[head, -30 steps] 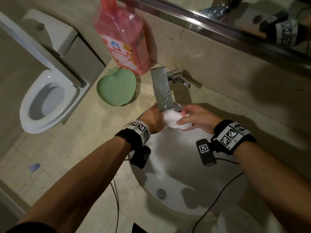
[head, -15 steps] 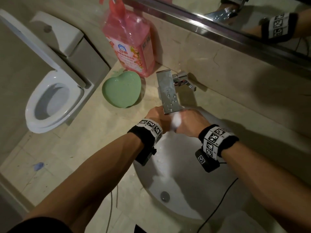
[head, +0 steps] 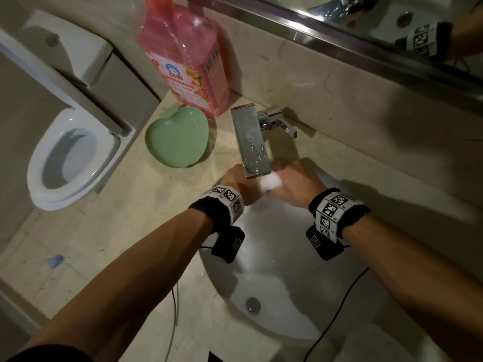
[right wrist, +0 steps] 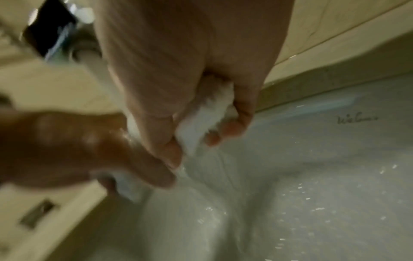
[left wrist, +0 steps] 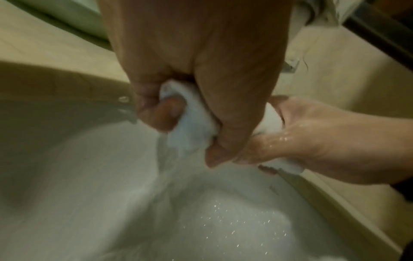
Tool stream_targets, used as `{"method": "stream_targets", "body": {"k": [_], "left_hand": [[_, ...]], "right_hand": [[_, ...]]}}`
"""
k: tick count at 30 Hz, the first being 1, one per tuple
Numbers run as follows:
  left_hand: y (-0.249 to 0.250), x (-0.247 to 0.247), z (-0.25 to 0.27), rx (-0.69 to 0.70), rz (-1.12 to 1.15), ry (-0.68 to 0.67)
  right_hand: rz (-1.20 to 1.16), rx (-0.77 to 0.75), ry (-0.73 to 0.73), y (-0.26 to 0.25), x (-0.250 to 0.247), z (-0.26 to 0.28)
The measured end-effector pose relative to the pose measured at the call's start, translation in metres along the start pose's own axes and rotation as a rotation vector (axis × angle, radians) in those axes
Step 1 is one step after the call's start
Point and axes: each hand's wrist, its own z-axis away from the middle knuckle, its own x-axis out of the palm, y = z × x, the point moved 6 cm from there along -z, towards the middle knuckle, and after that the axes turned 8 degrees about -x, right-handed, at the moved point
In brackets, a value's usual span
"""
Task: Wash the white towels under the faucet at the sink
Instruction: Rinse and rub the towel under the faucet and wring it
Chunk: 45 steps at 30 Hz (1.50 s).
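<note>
White and wet, one towel (head: 271, 183) is wrung by two hands under one faucet (head: 252, 142). Left hand (head: 239, 185) and right hand (head: 298, 188) both clench it above one sink (head: 287, 304).

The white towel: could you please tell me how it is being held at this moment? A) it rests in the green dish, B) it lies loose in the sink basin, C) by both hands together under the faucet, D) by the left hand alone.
C: the left hand and the right hand both grip the bunched white towel below the faucet, with water running off it.
</note>
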Motion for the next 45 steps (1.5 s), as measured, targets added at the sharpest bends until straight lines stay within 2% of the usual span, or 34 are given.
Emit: {"method": "stream_targets", "body": {"k": [2, 4, 6, 8, 9, 10, 13, 15, 19, 25, 30, 34, 37, 40, 42, 45], "left_hand": [[-0.002, -0.002, 0.006, 0.085, 0.161, -0.041], [-0.002, -0.003, 0.018, 0.134, 0.293, -0.124], [-0.01, -0.009, 0.024, 0.161, 0.431, -0.089], [-0.02, -0.008, 0.025, 0.147, 0.513, -0.102], [-0.025, -0.007, 0.027, 0.101, 0.478, -0.127], [-0.028, -0.007, 0.03, 0.083, 0.443, -0.132], [-0.031, -0.014, 0.039, 0.182, 0.433, -0.057], [-0.038, -0.012, 0.038, 0.12, 0.45, -0.054], [-0.041, -0.009, 0.04, 0.135, 0.6, -0.044], [-0.029, -0.004, 0.036, 0.19, 0.375, 0.067], [-0.018, -0.003, 0.027, 0.195, 0.216, 0.051], [-0.01, -0.008, 0.019, 0.18, -0.06, 0.094], [-0.005, -0.014, 0.015, 0.223, 0.199, 0.052], [-0.006, -0.02, 0.009, 0.264, 0.251, -0.039], [-0.011, -0.025, 0.004, 0.244, 0.23, 0.004], [-0.021, -0.026, 0.003, 0.2, 0.38, 0.023]], "right_hand": [[-0.169, 0.064, 0.028, 0.006, -0.005, -0.002], [-0.411, 0.097, -0.006, 0.005, -0.004, -0.001], [-0.564, 0.099, 0.024, 0.002, -0.004, 0.002], [-0.632, 0.083, 0.084, -0.005, -0.006, 0.004], [-0.654, 0.065, 0.091, -0.01, -0.005, 0.004], [-0.655, 0.058, 0.086, -0.015, -0.002, 0.002], [-0.637, 0.056, 0.099, -0.029, 0.006, -0.004], [-0.634, 0.055, 0.15, -0.036, 0.008, -0.007], [-0.608, 0.053, 0.292, -0.037, 0.001, -0.004], [-0.462, 0.092, 0.26, -0.023, -0.005, 0.007], [-0.43, 0.123, 0.155, -0.004, -0.006, 0.023], [-0.469, 0.122, 0.117, 0.007, -0.011, 0.026], [-0.535, 0.164, 0.108, 0.018, -0.015, 0.026], [-0.597, 0.194, 0.196, 0.03, -0.02, 0.027], [-0.616, 0.207, 0.278, 0.036, -0.021, 0.028], [-0.694, 0.24, 0.273, 0.035, -0.012, 0.03]]}}
